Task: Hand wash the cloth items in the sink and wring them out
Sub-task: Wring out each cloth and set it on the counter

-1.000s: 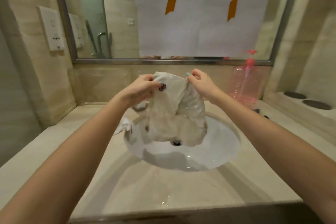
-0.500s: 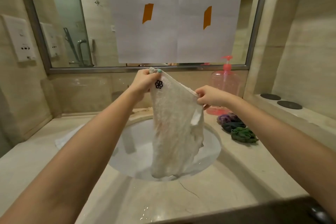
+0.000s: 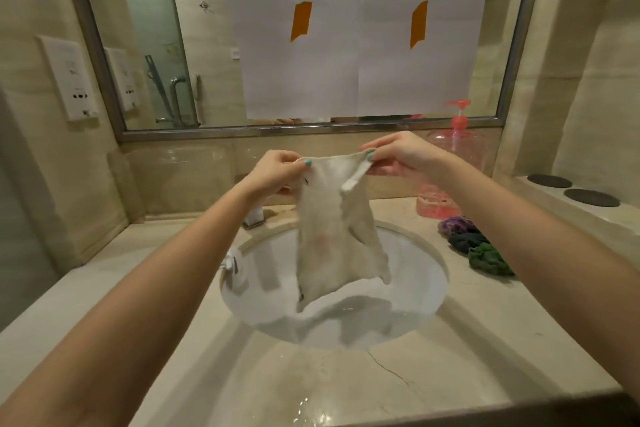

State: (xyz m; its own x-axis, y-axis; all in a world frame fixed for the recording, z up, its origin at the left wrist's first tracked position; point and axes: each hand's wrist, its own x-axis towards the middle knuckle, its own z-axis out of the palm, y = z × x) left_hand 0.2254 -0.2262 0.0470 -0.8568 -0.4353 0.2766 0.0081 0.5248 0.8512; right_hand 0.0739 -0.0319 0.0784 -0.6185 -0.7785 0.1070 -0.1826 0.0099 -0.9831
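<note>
A pink pump bottle point(image 3: 465, 149) stands at the worktop's point(image 3: 485, 340) far right edge; paper sheets point(image 3: 356, 28) cover the mirror point(image 3: 145, 28).

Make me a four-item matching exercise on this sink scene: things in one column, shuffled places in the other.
1 white cloth
2 pink pump bottle
3 twisted dark cloths
4 orange tape strips

A on the counter, right of the sink
B on the paper over the mirror
C held by left hand and right hand
D standing below the mirror's right corner

Pairs: 1-C, 2-D, 3-A, 4-B
</note>
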